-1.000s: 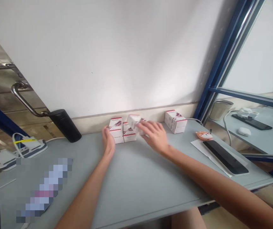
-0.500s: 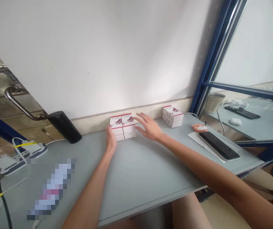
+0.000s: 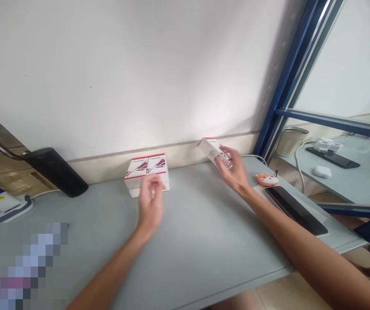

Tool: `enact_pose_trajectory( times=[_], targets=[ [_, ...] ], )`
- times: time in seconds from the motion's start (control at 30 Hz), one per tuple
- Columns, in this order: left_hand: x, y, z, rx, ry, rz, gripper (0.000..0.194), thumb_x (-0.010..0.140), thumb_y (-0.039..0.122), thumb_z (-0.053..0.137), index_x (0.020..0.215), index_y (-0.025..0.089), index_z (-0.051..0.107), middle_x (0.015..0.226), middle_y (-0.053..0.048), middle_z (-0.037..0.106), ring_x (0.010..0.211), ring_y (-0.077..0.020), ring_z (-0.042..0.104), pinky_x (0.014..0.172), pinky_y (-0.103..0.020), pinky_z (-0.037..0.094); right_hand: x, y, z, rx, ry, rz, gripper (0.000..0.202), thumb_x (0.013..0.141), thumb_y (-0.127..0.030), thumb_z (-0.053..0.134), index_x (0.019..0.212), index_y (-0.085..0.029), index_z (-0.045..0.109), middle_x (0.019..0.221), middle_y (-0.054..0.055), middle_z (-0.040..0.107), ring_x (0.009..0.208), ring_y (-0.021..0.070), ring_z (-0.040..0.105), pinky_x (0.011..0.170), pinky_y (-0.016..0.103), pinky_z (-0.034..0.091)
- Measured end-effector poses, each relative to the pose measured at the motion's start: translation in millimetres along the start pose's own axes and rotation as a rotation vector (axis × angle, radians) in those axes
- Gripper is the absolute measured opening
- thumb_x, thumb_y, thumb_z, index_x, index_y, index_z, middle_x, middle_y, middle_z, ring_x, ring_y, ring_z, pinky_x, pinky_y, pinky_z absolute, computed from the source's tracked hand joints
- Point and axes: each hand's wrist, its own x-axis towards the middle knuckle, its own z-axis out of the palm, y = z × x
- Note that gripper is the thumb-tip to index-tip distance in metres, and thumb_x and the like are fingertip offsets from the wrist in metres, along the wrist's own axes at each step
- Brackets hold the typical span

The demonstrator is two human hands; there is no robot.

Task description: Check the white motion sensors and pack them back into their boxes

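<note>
My right hand [image 3: 234, 170] is wrapped around a small white and red carton [image 3: 213, 150], its thumb in front and fingers on the right side. That carton is tilted and lies close to the wall at the back of the table. Loosely curled and a little blurred, my left hand [image 3: 151, 202] hovers in front of two white and red cartons [image 3: 139, 167] standing side by side. Nothing shows in its grasp. The hand covers part of the right carton's front.
A black cylinder [image 3: 57, 172] leans at the left, near a power strip [image 3: 20, 209]. At the right lie a black phone-like slab [image 3: 296, 209] and an orange animal-shaped item [image 3: 267, 178]. A blue-framed mirror [image 3: 330, 150] stands beyond. A pixelated patch hides something at lower left.
My left hand has left the side of the paired cartons and come in front of them. My right hand has moved right, taken hold of the separate carton and tilted it. The view has turned right.
</note>
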Motion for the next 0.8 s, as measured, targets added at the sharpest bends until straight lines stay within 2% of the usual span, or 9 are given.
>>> enact_pose_trajectory(
  times=[0.07, 0.1, 0.13, 0.2, 0.3, 0.37, 0.6, 0.7, 0.8],
  targets=[
    [-20, 5, 16.6, -0.235, -0.274, -0.304, 0.039, 0.1, 0.048, 0.057, 0.132, 0.027, 0.049, 0.109, -0.007, 0.07, 0.095, -0.0237, 0.071, 0.084, -0.042, 0.059, -14, -25, 3, 0.309, -0.337, 0.149, 0.051, 0.098, -0.06, 0.057, 0.131, -0.023, 0.068, 0.127, 0.01, 0.075, 0.111, 0.0296, 0.07, 0.096, 0.043, 0.057],
    [-28, 6, 22.1, -0.304, -0.332, -0.357, 0.044, 0.1, 0.051, 0.057, 0.136, 0.027, 0.047, 0.121, -0.01, 0.07, 0.104, -0.0257, 0.073, 0.087, -0.043, 0.06, -22, -37, 4, 0.439, -0.551, 0.203, 0.052, 0.101, -0.063, 0.051, 0.124, -0.021, 0.071, 0.121, 0.009, 0.077, 0.107, 0.0291, 0.072, 0.093, 0.043, 0.058],
    [-33, 6, 25.4, -0.34, -0.343, -0.359, 0.048, 0.1, 0.053, 0.059, 0.138, 0.028, 0.046, 0.13, -0.011, 0.068, 0.114, -0.0269, 0.071, 0.091, -0.044, 0.061, -31, -49, 5, 0.513, -0.74, 0.229, 0.052, 0.101, -0.063, 0.051, 0.121, -0.02, 0.072, 0.12, 0.009, 0.077, 0.107, 0.0287, 0.071, 0.093, 0.042, 0.058],
    [-37, 6, 25.4, -0.33, -0.279, -0.285, 0.053, 0.098, 0.05, 0.067, 0.141, 0.029, 0.044, 0.136, -0.012, 0.067, 0.124, -0.0275, 0.069, 0.098, -0.044, 0.06, -50, -68, 6, 0.533, -0.907, 0.229, 0.049, 0.102, -0.061, 0.054, 0.127, -0.022, 0.069, 0.124, 0.008, 0.075, 0.112, 0.0276, 0.07, 0.095, 0.041, 0.058],
    [-33, 3, 16.8, -0.177, -0.199, -0.045, 0.073, 0.086, 0.041, 0.084, 0.144, 0.029, 0.041, 0.137, -0.012, 0.066, 0.121, -0.028, 0.07, 0.098, -0.044, 0.062, -70, -81, 7, 0.577, -0.839, 0.101, 0.051, 0.104, -0.057, 0.057, 0.145, -0.028, 0.056, 0.146, 0.008, 0.065, 0.133, 0.0265, 0.06, 0.11, 0.041, 0.052],
    [-29, 1, 11.9, -0.089, -0.233, 0.089, 0.082, 0.082, 0.036, 0.088, 0.147, 0.029, 0.04, 0.142, -0.014, 0.064, 0.125, -0.0295, 0.069, 0.101, -0.045, 0.061, -77, -81, 9, 0.585, -0.729, 0.021, 0.05, 0.104, -0.053, 0.059, 0.146, -0.029, 0.052, 0.147, 0.008, 0.063, 0.133, 0.0257, 0.06, 0.112, 0.042, 0.05],
    [-32, -3, 9.2, -0.004, -0.471, 0.045, 0.081, 0.091, 0.028, 0.08, 0.157, 0.034, 0.032, 0.138, -0.013, 0.068, 0.114, -0.0269, 0.075, 0.083, -0.037, 0.067, -72, -59, 11, 0.427, -0.613, 0.022, 0.034, 0.099, -0.054, 0.063, 0.114, -0.026, 0.054, 0.099, 0.003, 0.07, 0.085, 0.0217, 0.064, 0.076, 0.035, 0.053],
    [-34, -2, 8.6, 0.092, -0.468, 0.209, 0.084, 0.09, 0.022, 0.079, 0.158, 0.033, 0.032, 0.143, -0.015, 0.064, 0.124, -0.0295, 0.07, 0.093, -0.041, 0.065, -64, -54, 8, 0.434, -0.52, 0.101, 0.044, 0.1, -0.068, 0.051, 0.089, -0.025, 0.055, 0.079, 0.001, 0.061, 0.071, 0.0198, 0.055, 0.066, 0.033, 0.047],
    [-32, 0, 8.0, 0.176, -0.434, 0.472, 0.088, 0.087, 0.017, 0.08, 0.159, 0.032, 0.032, 0.144, -0.017, 0.06, 0.13, -0.0323, 0.065, 0.101, -0.048, 0.062, -55, -60, 5, 0.44, -0.441, 0.295, 0.058, 0.1, -0.074, 0.043, 0.071, -0.024, 0.05, 0.066, 0.0, 0.05, 0.063, 0.0184, 0.047, 0.058, 0.032, 0.042]
  ],
)
